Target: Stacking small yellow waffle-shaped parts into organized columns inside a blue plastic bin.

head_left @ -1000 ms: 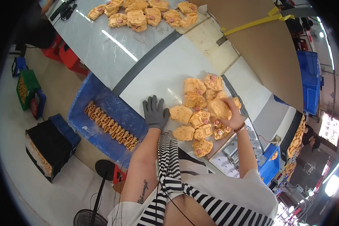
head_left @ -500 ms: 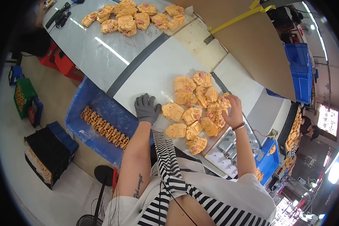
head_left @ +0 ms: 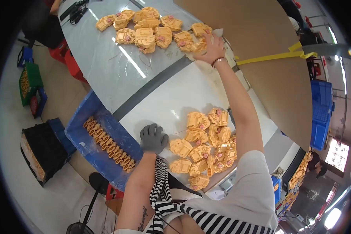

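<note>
My right hand [head_left: 211,50], bare with a bracelet at the wrist, reaches far forward to the right end of the far group of orange-yellow moulded plastic parts [head_left: 146,37]. Its fingers are spread over the edge of a plastic part [head_left: 199,46] there; whether they grip it is not plain. My left hand [head_left: 153,138], in a grey glove, rests on the white tabletop [head_left: 160,105] with its fingers apart and nothing in it. Right of the glove lies the near cluster of similar plastic parts [head_left: 199,152], several with pink spots, some overlapping.
A blue bin [head_left: 91,156] with a row of orange-yellow pieces [head_left: 109,144] stands left of the table. A dark strip [head_left: 154,85] crosses the tabletop. Along the right rises a brown board [head_left: 257,39] with yellow tape [head_left: 273,58]. Black cables [head_left: 78,13] lie far left.
My right hand has left the near cluster and stretched forward to the far group. My left hand stays on the table. The whole view has shifted, with the table lower in it.
</note>
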Demonstrator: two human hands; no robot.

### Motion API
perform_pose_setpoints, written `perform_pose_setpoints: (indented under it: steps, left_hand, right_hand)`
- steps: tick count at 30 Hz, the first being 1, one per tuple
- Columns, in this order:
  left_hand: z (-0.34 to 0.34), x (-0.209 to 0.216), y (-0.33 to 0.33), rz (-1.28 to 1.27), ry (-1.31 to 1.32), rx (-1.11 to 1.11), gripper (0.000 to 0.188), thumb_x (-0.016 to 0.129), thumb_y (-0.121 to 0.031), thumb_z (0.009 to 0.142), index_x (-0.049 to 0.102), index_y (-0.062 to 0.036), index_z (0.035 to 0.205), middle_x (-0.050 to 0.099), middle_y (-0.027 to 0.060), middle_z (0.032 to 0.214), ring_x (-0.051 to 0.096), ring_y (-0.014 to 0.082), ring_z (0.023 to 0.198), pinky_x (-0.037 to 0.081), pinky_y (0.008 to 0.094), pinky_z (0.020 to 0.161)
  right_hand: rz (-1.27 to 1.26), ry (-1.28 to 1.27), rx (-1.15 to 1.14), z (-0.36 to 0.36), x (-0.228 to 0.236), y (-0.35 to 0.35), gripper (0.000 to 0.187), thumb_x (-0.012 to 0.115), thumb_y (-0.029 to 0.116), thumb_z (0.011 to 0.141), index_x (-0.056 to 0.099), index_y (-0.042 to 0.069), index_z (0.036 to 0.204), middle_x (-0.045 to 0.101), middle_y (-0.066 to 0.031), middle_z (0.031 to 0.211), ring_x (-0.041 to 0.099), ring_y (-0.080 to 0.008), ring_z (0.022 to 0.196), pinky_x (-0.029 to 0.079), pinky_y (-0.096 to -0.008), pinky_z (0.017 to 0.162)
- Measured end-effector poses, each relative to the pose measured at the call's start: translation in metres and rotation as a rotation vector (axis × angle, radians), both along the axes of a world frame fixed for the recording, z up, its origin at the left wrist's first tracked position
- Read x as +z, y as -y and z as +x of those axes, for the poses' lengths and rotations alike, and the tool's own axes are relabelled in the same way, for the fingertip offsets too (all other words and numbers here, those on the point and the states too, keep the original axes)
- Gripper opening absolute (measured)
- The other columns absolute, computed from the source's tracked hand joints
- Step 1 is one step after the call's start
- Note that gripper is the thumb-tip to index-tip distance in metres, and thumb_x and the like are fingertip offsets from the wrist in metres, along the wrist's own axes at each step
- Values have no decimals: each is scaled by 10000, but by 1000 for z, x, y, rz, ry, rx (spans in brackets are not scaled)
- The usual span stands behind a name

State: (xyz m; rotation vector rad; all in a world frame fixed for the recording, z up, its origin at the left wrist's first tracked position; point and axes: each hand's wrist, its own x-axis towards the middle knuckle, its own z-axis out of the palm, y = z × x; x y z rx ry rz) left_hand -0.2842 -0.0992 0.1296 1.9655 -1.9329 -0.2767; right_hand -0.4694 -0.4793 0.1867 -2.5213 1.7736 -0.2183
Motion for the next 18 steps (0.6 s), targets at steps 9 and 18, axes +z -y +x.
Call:
perform_pose_setpoints:
  steps: [9,18]
  left_hand:
    - [-2,-3,3,-9,-5,17,323,648,-296,695,539,-148,960,488,83,1080,453,313,1050,351,482,900]
    - [-4,-3,2,-40,-47,-8,333,646,-297,698,544,-144,974,495,87,1092,449,316,1061,348,473,904]
  right_hand:
    - [435,-173,-233,89,-27,43,1084,700,735,484,509,-2,1256,532,-192,1278,505,-317,1181,413,-426,979]
    - [-112,208,-70,12,3,-29,813,776,526,542,528,44,1148,617,-171,974,547,-343,962,469,-406,836]
